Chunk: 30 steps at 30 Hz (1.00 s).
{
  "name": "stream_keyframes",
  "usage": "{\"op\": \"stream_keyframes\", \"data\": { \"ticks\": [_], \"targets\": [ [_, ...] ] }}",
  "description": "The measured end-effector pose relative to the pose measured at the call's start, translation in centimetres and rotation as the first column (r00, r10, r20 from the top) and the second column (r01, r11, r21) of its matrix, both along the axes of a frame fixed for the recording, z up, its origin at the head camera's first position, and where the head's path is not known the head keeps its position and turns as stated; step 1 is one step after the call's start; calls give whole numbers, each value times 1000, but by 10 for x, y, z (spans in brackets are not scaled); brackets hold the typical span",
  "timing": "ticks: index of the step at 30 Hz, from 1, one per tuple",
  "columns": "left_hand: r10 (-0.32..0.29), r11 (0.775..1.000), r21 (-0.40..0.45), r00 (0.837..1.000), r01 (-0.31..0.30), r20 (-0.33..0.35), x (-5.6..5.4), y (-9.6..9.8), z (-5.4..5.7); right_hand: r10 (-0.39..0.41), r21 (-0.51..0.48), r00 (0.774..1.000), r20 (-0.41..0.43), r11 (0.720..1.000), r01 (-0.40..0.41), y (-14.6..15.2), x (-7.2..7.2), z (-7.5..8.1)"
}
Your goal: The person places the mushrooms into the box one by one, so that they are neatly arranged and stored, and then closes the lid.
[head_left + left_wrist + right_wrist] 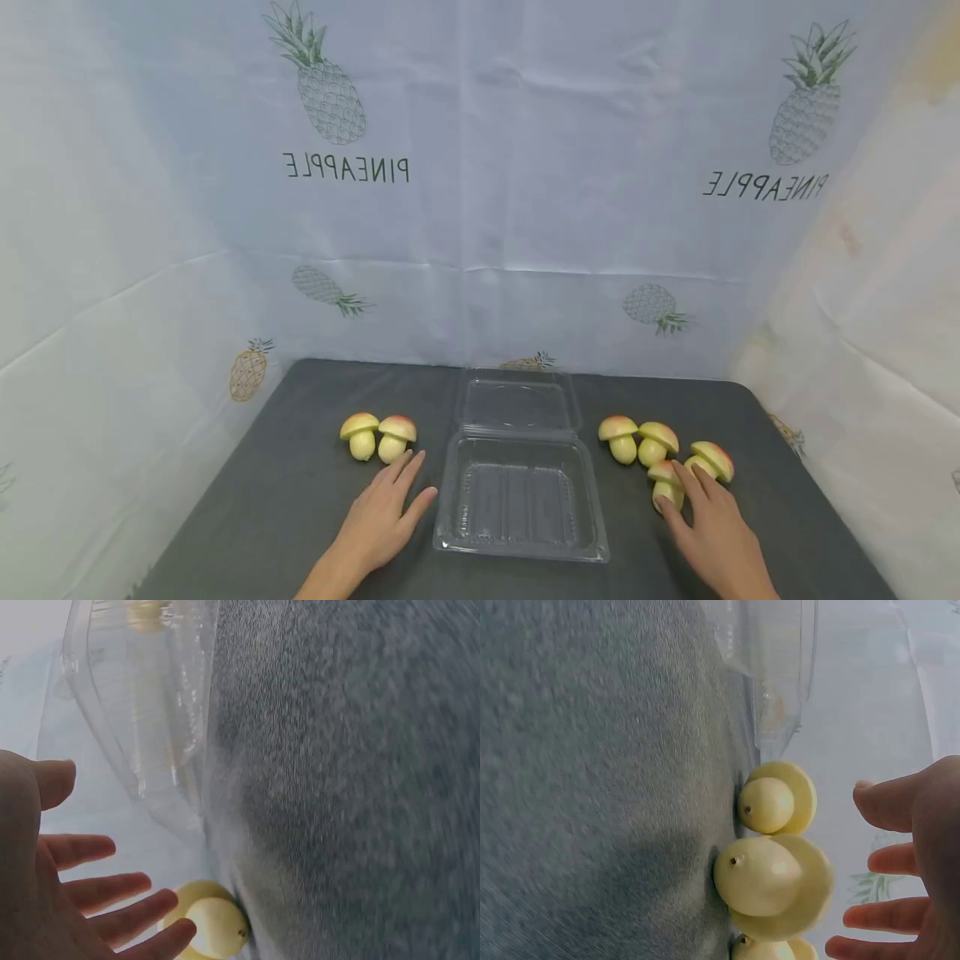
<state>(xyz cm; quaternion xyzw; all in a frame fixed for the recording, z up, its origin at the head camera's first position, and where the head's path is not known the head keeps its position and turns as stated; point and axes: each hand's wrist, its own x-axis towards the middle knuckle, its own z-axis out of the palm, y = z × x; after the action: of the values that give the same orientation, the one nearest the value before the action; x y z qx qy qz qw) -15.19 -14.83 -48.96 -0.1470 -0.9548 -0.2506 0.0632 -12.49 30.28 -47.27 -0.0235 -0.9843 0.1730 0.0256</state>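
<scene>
Dark bench [247,533]: left hand [378,518] and right hand [711,529], fingers [889,915] wide near mushrooms [362,443]; step seems reaching, next grip needs narrowing.

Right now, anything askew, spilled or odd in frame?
Only the PINEAPPLE lettering on the cloth backdrop: it reads mirrored, perhaps the fabric's reverse side. Nothing looks spilled or damaged around the open clear container or mushroom-shaped pieces.

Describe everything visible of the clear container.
The container is see-through, glossy and plastic-looking: squarish, with a rim and ribbed base, joined along its far edge to a lid folded back. It sits open and upright on the dark table, between the left hand and right hand; neither appears to touch it.
</scene>
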Motion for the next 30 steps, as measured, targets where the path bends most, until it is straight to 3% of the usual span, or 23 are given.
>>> {"op": "stream_keyframes", "data": {
  "ticks": [4, 9, 17, 27, 30],
  "targets": [
    [-4, 996, 90, 998, -1, 64, -2, 4, -1, -11, -21, 1000, -14, 1000, 11, 2, -4, 4],
    [-57, 977, 212, 992, 33, 109, -5, 8, -2, -16, -34, 998, -54, 999, 14, 4, -7, 4],
    [-157, 918, 388, 971, 76, 179, -11, 12, -4, 1, -78, 994, -109, 997, -10, 13, -12, -1],
    [-225, 856, 510, 948, 81, 227, -13, 14, -5, 12, -127, 994, -109, 992, -26, 18, -18, -4],
    [-258, 830, 551, 934, 84, 246, -14, 15, -6, 13, -141, 995, -97, 990, -27, 18, -20, -7]
  ]
}}
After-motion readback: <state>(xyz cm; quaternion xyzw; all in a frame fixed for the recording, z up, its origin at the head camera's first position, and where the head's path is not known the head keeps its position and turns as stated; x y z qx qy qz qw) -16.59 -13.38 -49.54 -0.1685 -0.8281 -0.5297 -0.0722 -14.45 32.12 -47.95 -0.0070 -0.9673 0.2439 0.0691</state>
